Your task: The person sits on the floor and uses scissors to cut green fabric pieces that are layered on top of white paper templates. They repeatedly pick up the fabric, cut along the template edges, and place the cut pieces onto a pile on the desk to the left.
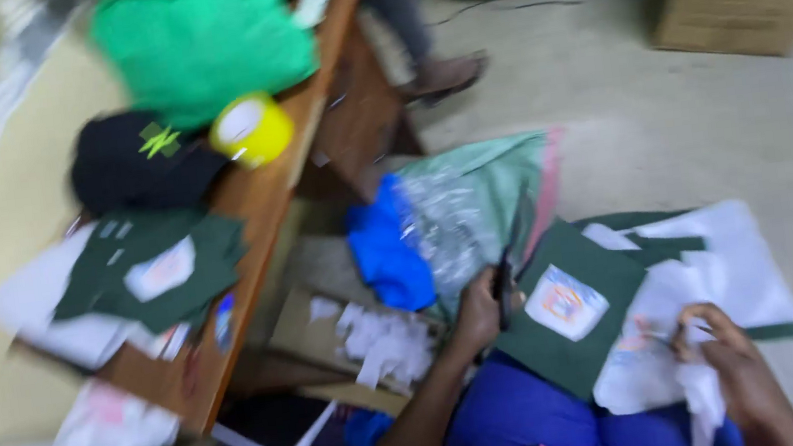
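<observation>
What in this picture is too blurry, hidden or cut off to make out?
Head view:
- Motif on the white patch of the dark green fabric piece: motion blur.
- Dark tool in the left hand, possibly scissors: blurred.
- White paper under the right hand: partly covered by fingers.
- Standing person's brown shoe: body cut by top edge.

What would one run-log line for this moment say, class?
left hand: grips scissors | right hand: holds white backing | dark green patch on lap

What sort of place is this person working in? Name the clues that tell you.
Probably a small garment or tailoring workshop. Dark green fabric pieces with pale sewn-on badges lie on the person's lap, more sit on the wooden table, and white cloth scraps fill a cardboard box below.
</observation>
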